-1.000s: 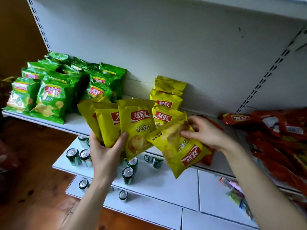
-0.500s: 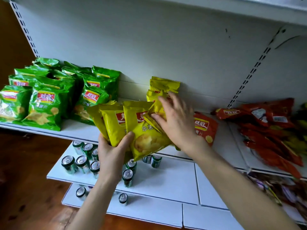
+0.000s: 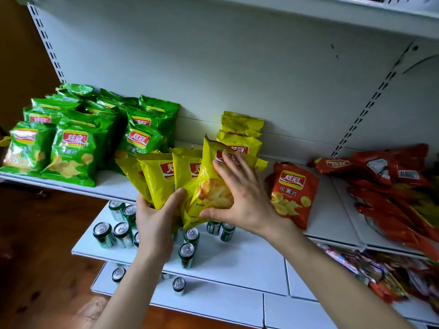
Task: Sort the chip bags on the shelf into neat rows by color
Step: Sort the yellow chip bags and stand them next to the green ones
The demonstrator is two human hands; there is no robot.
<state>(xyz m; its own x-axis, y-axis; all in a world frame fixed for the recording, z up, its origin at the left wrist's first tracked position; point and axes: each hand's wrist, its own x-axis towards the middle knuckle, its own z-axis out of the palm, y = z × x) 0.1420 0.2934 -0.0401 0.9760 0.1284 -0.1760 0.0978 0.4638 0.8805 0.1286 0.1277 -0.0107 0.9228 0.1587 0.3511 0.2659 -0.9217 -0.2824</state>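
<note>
The yellow bags (image 3: 161,179) at the shelf (image 3: 114,188) front edge look light, puffy and slippery: the left hand (image 3: 154,224) grips their bottoms, the right hand (image 3: 242,200) presses flat-fingered.

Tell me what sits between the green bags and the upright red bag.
The yellow bags: a fan gripped by the left hand, the right hand flat on it, head view.

The green bags (image 3: 71,155) carry a red badge with white characters 炫冠, and 乐薯片 below it. The upright red bag (image 3: 291,193) shows the same two lines. On the yellow bags (image 3: 156,176) the 炫冠 badge is partly covered. The red bags lying at the right (image 3: 332,163) bear the badge upside down, plus a white label, probably a barcode, too small to read. Print on the cans (image 3: 213,227) is illegible.
</note>
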